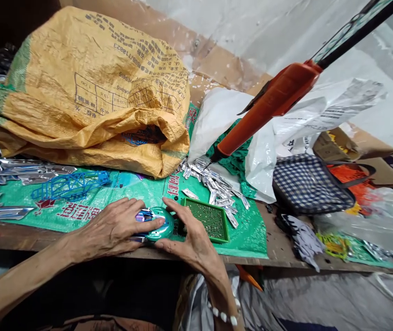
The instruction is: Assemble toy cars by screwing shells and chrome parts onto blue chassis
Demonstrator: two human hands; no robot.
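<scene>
A shiny teal toy vehicle (162,224) with blue and purple parts lies at the front edge of the bench. My left hand (120,225) is closed around its left end, with the index finger laid across the teal shell. My right hand (191,236) curves around the right end, thumb at the near side and fingers at the far side. Both palms hide much of the toy. Just right of my right hand sits a green tray (208,220) holding many tiny screw-like bits. Behind it lies a pile of silvery flat pieces (219,186).
A blue lattice part (70,185) lies left on the green sheet (246,243). Behind stands a large yellow woven sack (96,82). An orange-red power screwdriver (268,108) hangs over the silvery pile. A checkered bag (310,184) is at right, more silvery parts (6,214) at left.
</scene>
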